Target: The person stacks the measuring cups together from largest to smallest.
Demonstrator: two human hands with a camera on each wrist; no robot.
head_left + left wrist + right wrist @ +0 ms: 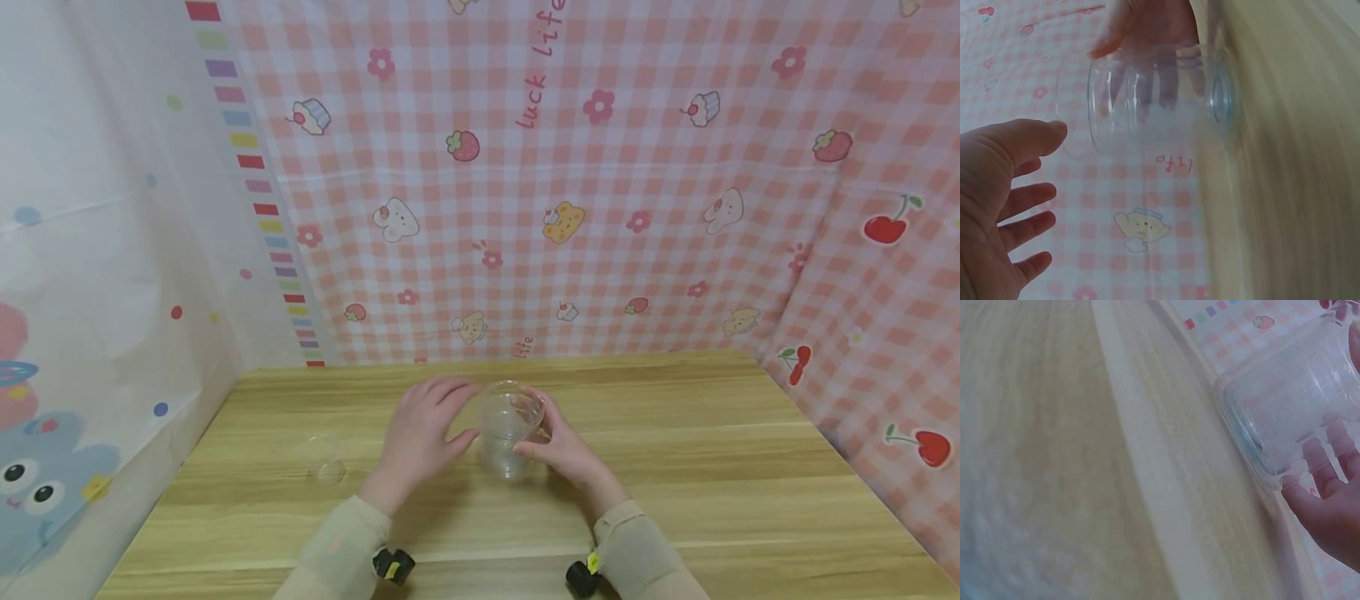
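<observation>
Several clear plastic cups (507,442), nested in a stack, stand upright on the table near the middle in the head view. My right hand (562,448) grips the stack from its right side, the thumb in front and the fingers behind. In the right wrist view the fingers of my right hand (1335,500) show against the cup wall (1285,400). My left hand (425,433) is at the left of the stack, its thumb tip close to the cup. Its fingers stand loosely apart in the left wrist view, and the left hand (997,187) holds nothing there.
Another clear plastic cup (328,471), faint against the wood, is on the table to the left of my left hand. The wooden table (712,475) ends at a pink checked cloth (510,283) behind, with patterned cloths at both sides.
</observation>
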